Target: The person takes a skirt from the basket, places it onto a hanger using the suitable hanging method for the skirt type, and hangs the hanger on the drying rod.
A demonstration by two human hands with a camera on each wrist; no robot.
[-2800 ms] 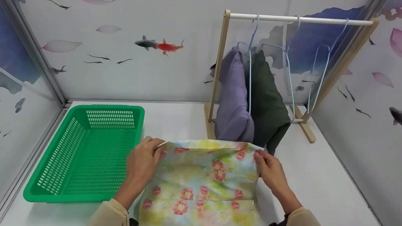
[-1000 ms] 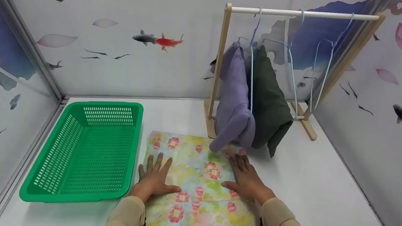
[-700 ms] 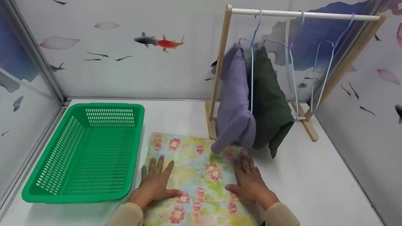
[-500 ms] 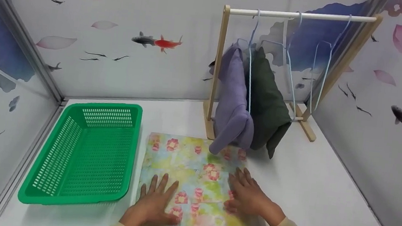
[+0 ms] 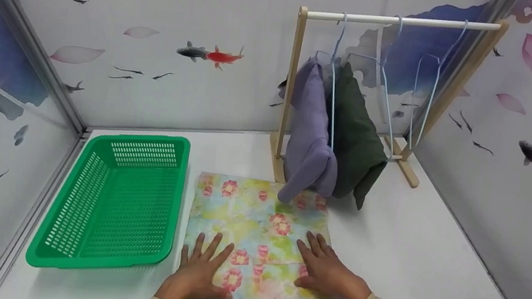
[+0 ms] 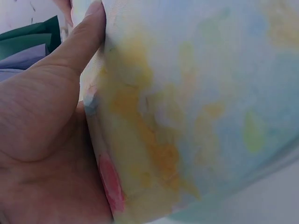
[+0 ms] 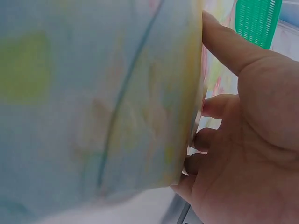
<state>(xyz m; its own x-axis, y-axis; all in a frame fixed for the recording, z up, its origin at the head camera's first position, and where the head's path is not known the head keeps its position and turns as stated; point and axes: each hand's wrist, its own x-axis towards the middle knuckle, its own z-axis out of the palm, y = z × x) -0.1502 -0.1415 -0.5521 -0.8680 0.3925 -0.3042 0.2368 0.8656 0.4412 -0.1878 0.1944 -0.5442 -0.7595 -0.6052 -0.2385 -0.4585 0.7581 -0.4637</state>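
A floral-print cloth (image 5: 267, 240), yellow, blue and pink with crease lines, lies spread on the white table. My left hand (image 5: 200, 270) rests palm down on its left part, fingers straight and spread. On the right part rests my right hand (image 5: 325, 267), its fingers extended. The cloth's near end runs out of the head view. In the left wrist view, patterned fabric (image 6: 187, 107) fills most of the picture beside my palm and thumb. The right wrist view likewise has fabric (image 7: 107, 102) next to the palm and fingers.
A green plastic basket (image 5: 175, 209) stands left of the cloth. Behind it, a wooden rack (image 5: 293, 93) bears light-blue hangers, a purple garment (image 5: 310, 119) and a dark green garment (image 5: 358, 134). The purple sleeve hangs over the cloth's far edge. Printed walls enclose the table.
Both hands earlier held the cloth's far edge raised. The cloth then lay flat under spread hands, which have since slid back toward the near side. Basket and rack stay put.
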